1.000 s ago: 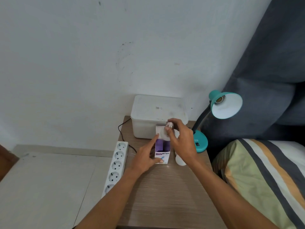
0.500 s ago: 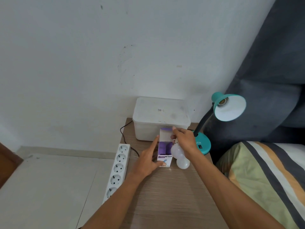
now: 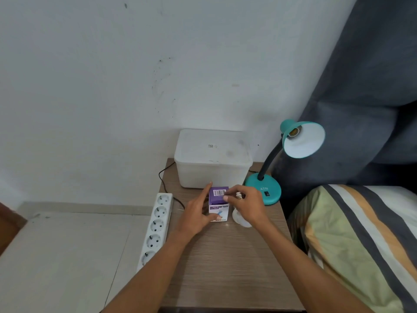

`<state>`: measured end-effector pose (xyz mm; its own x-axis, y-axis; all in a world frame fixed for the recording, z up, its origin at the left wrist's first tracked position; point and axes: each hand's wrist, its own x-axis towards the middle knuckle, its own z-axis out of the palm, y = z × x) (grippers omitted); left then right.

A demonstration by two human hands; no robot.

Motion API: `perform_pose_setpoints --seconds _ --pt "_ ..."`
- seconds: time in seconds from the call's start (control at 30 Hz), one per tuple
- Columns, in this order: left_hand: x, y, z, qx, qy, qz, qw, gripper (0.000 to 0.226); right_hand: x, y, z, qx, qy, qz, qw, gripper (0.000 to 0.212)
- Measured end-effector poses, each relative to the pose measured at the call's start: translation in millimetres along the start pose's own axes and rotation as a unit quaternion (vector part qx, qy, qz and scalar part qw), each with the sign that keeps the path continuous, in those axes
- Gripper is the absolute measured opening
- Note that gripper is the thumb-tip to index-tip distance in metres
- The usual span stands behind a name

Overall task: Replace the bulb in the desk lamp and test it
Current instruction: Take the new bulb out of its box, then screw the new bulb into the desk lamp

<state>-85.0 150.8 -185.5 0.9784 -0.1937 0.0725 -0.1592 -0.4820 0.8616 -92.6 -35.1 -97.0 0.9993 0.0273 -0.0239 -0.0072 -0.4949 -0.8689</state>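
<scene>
Head view of a wooden bedside table (image 3: pixel 225 267), described outward from the wearer, with the purple-and-white bulb box (image 3: pixel 218 205) as landmark.

Nearest, both forearms reach forward over the tabletop. The left hand (image 3: pixel 196 216) rests against the box's left side, fingers open and extended along the carton, steadying it rather than gripping. The right hand (image 3: pixel 249 207), just right of the box, is closed around the bulb (image 3: pixel 241 219): the metal screw base (image 3: pixel 240 195) shows above the fingers and the white globe below the palm, so the bulb's long axis runs roughly upright, base uppermost. One fingertip of this hand touches the box's closed top flap.

Left of the box, a white power strip (image 3: pixel 155 227) lies along the table's edge. Behind the box stands a white lidded container (image 3: pixel 213 159).

Right of and beyond the box sits the teal desk lamp (image 3: pixel 264 190); its gooseneck rises to a shade (image 3: pixel 303 140) whose brass socket (image 3: pixel 294 132) is empty and faces the wearer. The socket thus lies up, right and farther away from the held bulb, on the right hand's side. Judged next: carry the bulb there and turn its base toward the socket, since the base does not now point that way.
</scene>
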Motion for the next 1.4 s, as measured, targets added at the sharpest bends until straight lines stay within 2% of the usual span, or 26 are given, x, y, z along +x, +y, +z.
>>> perform_pose_setpoints --seconds 0.3,0.53,0.8,0.97,1.27,1.33,1.4 --pt "-0.1 1.4 2.3 0.008 0.002 0.01 1.0 0.114 -6.7 10.1 11.8 -0.052 0.03 -0.012 0.998 0.018" --pt "-10.1 1.6 7.9 -0.028 0.02 0.028 0.999 0.095 -2.3 12.0 14.3 -0.001 0.035 0.077 0.996 0.042" --pt "17.1 6.5 1.6 -0.019 0.091 0.049 0.995 0.091 0.8 25.5 5.7 0.044 0.118 0.102 0.987 0.016" --pt "31.8 4.5 0.4 -0.011 0.102 0.03 0.994 0.088 4.5 27.5 -4.3 0.085 0.133 0.072 0.985 0.021" --pt "29.1 -3.2 7.7 -0.002 0.123 0.016 0.992 0.087 -0.8 28.5 -20.9 0.078 0.114 0.058 0.989 0.023" --pt "25.5 0.9 5.8 0.004 0.126 0.019 0.992 0.093 -2.8 30.3 -23.6 0.09 0.133 0.074 0.984 0.022" --pt "18.7 9.3 2.9 0.025 0.142 0.032 0.989 0.099 -5.7 27.8 -29.5 0.104 0.171 0.124 0.972 0.02"
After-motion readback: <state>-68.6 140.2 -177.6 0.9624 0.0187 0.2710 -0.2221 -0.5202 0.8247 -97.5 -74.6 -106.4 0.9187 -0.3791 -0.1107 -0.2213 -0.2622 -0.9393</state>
